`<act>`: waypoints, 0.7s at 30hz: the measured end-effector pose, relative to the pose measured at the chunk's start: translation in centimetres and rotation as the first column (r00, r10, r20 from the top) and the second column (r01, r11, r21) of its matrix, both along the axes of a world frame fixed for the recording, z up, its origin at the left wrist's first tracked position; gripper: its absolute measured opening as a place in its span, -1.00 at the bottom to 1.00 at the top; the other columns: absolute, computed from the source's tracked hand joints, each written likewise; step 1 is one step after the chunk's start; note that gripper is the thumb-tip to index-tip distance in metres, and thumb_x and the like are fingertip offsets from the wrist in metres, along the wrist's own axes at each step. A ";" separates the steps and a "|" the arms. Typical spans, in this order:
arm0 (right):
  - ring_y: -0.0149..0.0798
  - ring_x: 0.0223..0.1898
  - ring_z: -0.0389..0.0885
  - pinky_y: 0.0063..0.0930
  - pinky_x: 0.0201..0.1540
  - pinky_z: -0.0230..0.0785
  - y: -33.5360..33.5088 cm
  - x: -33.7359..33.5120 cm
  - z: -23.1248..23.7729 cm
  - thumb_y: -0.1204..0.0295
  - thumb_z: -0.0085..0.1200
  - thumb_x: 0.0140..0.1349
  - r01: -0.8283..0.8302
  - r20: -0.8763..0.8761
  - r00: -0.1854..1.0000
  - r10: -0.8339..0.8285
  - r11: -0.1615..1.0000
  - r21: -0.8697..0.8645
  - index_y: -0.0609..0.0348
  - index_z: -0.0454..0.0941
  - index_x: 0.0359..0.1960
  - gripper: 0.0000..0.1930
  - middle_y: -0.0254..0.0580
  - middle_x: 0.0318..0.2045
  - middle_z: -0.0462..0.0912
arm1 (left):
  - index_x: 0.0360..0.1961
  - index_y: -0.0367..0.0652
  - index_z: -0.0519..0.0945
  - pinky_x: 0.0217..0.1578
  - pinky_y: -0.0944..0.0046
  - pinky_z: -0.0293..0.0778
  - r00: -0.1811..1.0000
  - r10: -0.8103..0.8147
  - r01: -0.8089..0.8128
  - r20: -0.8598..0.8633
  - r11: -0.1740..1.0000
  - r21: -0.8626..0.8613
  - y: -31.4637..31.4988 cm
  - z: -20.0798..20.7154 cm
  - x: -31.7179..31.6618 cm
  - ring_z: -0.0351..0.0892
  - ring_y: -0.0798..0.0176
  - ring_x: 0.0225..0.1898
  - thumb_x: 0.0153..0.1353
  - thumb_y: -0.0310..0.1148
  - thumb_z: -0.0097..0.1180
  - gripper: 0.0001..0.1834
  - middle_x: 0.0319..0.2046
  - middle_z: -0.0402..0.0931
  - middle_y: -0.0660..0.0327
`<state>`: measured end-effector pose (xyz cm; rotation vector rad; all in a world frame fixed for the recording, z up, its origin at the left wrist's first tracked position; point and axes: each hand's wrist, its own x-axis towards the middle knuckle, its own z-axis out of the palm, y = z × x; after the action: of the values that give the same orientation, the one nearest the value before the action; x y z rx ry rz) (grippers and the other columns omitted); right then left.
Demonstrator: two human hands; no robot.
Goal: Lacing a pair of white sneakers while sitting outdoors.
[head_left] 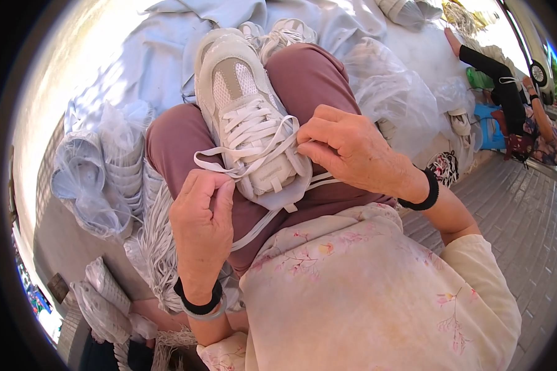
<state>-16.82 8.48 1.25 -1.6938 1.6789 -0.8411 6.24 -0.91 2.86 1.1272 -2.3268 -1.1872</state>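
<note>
Resting on the lap, the white shoe [249, 117] looks light and fairly stiff. Its flat lace [244, 156] is soft and limp, best pinched near its ends. The left hand [201, 226] is closed on one lace end; the right hand [346, 151] pinches lace at the eyelets.

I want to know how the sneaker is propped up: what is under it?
The white sneaker rests on the person's lap, on mauve trousers. The sole is hidden. The left hand and right hand hold its white laces, one trailing down under the heel.
</note>
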 end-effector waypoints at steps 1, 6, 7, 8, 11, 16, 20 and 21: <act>-0.08 -0.40 0.50 -0.31 -0.33 0.36 0.1 0.5 -0.2 0.53 0.15 0.14 0.006 -0.060 0.998 -0.009 0.999 -0.045 0.21 0.54 -0.35 -0.92 -0.18 -0.45 0.50 | -0.36 -0.31 0.52 -0.43 0.28 0.35 0.999 -0.029 0.031 0.022 0.998 -0.063 0.0 0.1 -0.2 0.43 0.17 -0.50 0.19 -0.54 0.13 -0.94 -0.48 0.45 0.14; -0.11 -0.39 0.49 -0.32 -0.29 0.35 0.9 2.2 -1.8 0.49 0.13 0.08 0.040 -0.186 0.980 -0.076 0.981 -0.189 0.16 0.47 -0.43 -0.92 -0.19 -0.46 0.46 | -0.37 -0.30 0.52 -0.45 0.25 0.36 1.000 -0.020 0.019 0.019 0.998 0.054 -0.3 0.2 0.1 0.45 0.08 -0.49 0.17 -0.55 0.13 -0.96 -0.48 0.47 0.10; -0.13 -0.35 0.49 -0.31 -0.24 0.33 1.0 2.1 -1.9 0.47 0.17 0.03 0.032 -0.216 0.973 -0.083 0.973 -0.227 0.15 0.48 -0.42 -0.88 -0.20 -0.42 0.46 | -0.37 -0.30 0.52 -0.46 0.24 0.36 1.000 -0.010 0.008 0.025 0.998 0.069 -0.2 0.2 0.3 0.46 0.04 -0.49 0.17 -0.55 0.13 -0.96 -0.48 0.47 0.09; -0.15 -0.30 0.49 -0.30 -0.20 0.31 1.2 2.1 -2.0 0.46 0.21 -0.02 0.023 -0.246 0.965 -0.090 0.964 -0.265 0.14 0.49 -0.40 -0.84 -0.22 -0.39 0.45 | -0.37 -0.30 0.52 -0.46 0.24 0.36 1.000 -0.012 0.010 0.025 0.998 0.070 0.0 0.2 0.2 0.46 0.04 -0.49 0.17 -0.55 0.13 -0.96 -0.48 0.47 0.09; -0.17 -0.21 0.45 -0.26 -0.11 0.25 1.4 2.4 0.2 0.42 0.28 -0.11 0.067 -0.316 0.931 -0.183 0.936 -0.344 0.12 0.52 -0.35 -0.74 -0.25 -0.33 0.41 | -0.37 -0.29 0.53 -0.40 0.21 0.39 0.996 -0.001 0.011 0.090 0.995 -0.103 0.6 0.0 -0.4 0.49 0.03 -0.43 0.16 -0.54 0.15 -0.95 -0.45 0.50 0.09; -0.18 -0.18 0.44 -0.28 -0.11 0.23 2.0 3.0 0.2 0.43 0.31 -0.15 0.077 -0.396 0.900 -0.182 0.961 -0.266 0.15 0.53 -0.29 -0.67 -0.23 -0.30 0.39 | -0.34 -0.26 0.55 -0.21 0.20 0.38 0.997 -0.027 0.043 0.072 0.971 -0.234 0.6 -0.5 -0.5 0.48 0.08 -0.29 0.11 -0.54 0.20 -0.90 -0.37 0.51 0.14; -0.16 -0.21 0.48 -0.35 -0.22 0.34 2.3 4.0 -0.8 0.50 0.23 -0.07 0.151 -0.342 0.918 -0.204 0.973 -0.175 0.20 0.52 -0.28 -0.73 -0.18 -0.28 0.42 | -0.26 -0.21 0.58 -0.12 0.16 0.35 0.988 0.139 -0.101 0.066 0.910 -0.403 2.3 0.1 -0.3 0.46 0.05 -0.17 0.06 -0.50 0.27 -0.81 -0.26 0.50 0.13; -0.16 -0.21 0.48 -0.35 -0.22 0.34 2.2 4.1 -0.9 0.50 0.23 -0.07 0.148 -0.343 0.917 -0.204 0.972 -0.182 0.20 0.52 -0.28 -0.73 -0.18 -0.28 0.42 | -0.24 -0.16 0.58 -0.11 0.11 0.33 0.983 0.136 -0.068 0.125 0.895 -0.442 2.9 0.3 -0.1 0.45 0.04 -0.17 0.02 -0.45 0.31 -0.75 -0.23 0.50 0.14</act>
<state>-12.74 10.71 0.31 -1.9112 2.0862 -0.7924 6.17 1.94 3.14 1.1838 -2.4378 -0.5113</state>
